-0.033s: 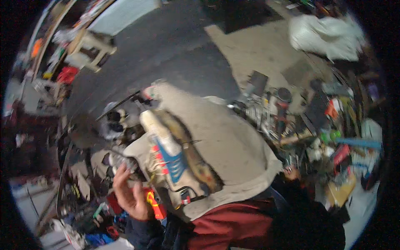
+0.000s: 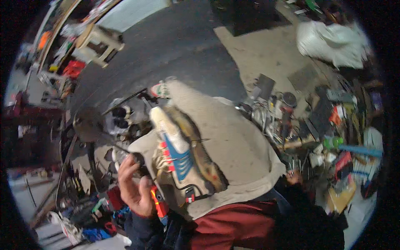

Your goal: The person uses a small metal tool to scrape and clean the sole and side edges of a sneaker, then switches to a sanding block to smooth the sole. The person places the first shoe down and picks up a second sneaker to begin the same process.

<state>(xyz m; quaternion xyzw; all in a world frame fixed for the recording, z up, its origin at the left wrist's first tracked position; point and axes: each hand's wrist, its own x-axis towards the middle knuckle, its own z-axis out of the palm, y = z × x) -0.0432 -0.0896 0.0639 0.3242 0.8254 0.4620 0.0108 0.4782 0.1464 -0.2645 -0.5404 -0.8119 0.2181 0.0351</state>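
Observation:
A beige, white and blue sneaker [image 2: 180, 164] with red-tipped lace loops lies on its side on the beige cloth [image 2: 237, 146] over my lap. Along its right edge runs a worn, brownish shoe sole [image 2: 204, 162]; whether the two are joined I cannot tell. Left of the sneaker, my left hand [image 2: 135, 189] is raised, thumb apart from bent fingers, nothing visibly held. Its fingertips are beside a dark round thing [image 2: 137, 158]. My right hand [image 2: 294, 177] is off the cloth's right edge, by upright metal tools [image 2: 294, 163]; its fingers are small and blurred.
An orange-red box [image 2: 158, 204] lies below my left hand. Metal tools and machine parts [image 2: 266, 112] crowd the floor at right, a blue-handled thing [image 2: 360, 151] beyond them. A plastic stool [image 2: 99, 43] stands far left, a white sack [image 2: 333, 43] far right.
The whole view has shifted slightly, so everything appears a little further right and lower. The sneaker stays on the cloth. My left hand's fingers have bent in a little.

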